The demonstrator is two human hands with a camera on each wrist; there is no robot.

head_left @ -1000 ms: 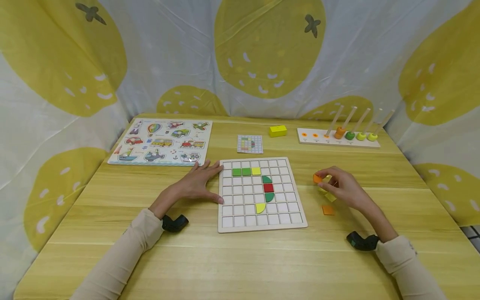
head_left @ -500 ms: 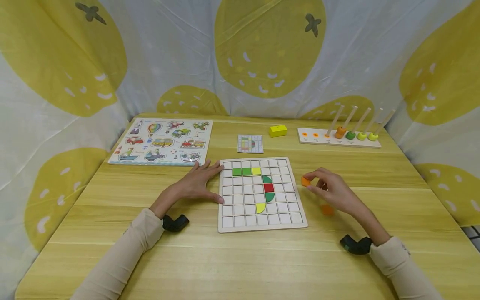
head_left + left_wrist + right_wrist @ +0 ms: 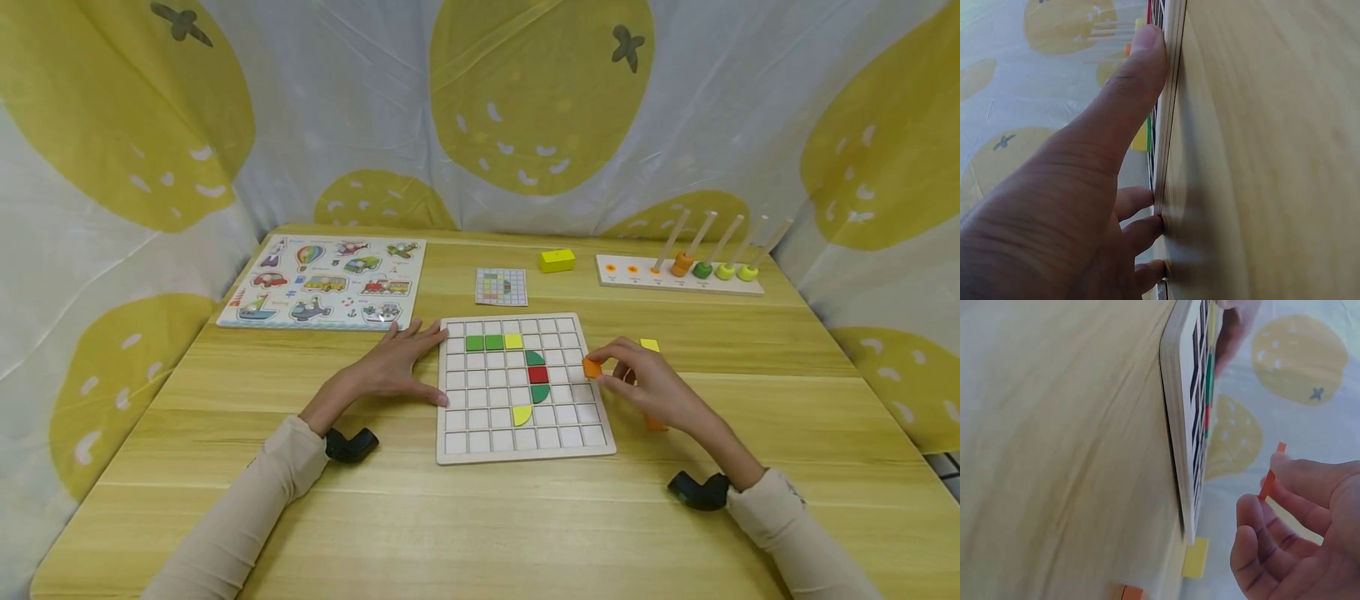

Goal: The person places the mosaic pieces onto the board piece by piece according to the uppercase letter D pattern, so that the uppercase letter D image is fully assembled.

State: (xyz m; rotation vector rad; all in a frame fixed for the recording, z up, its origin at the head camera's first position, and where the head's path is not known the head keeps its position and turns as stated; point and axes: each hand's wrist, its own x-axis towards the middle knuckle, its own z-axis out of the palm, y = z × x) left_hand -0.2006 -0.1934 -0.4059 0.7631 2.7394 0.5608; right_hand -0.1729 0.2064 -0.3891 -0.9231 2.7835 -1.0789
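In the head view a white grid board (image 3: 525, 456) lies mid-table. My left hand (image 3: 390, 364) rests along its left edge, thumb and fingers spread. The left wrist view has the thumb (image 3: 1129, 81) against the board's side. Between thumb and fingers my right hand (image 3: 648, 383) pinches an orange tile (image 3: 592, 367), held over the board's right edge. On the grid sit two green squares (image 3: 483, 342), a yellow square (image 3: 513, 341), a red square (image 3: 537, 375) between two green quarter-round tiles (image 3: 539, 393), and a yellow quarter-round tile (image 3: 521, 415).
Partly hidden by the right hand are a yellow tile (image 3: 649, 344) and an orange tile (image 3: 656, 423) on the table. Behind the board lie a pattern card (image 3: 501, 287) and a yellow block (image 3: 557, 261). A vehicle puzzle (image 3: 352, 312) is far left, a peg counter (image 3: 678, 283) far right.
The right hand has carried the orange tile leftward from the loose tiles to the board's right edge. The left hand has stayed at the board's left edge.
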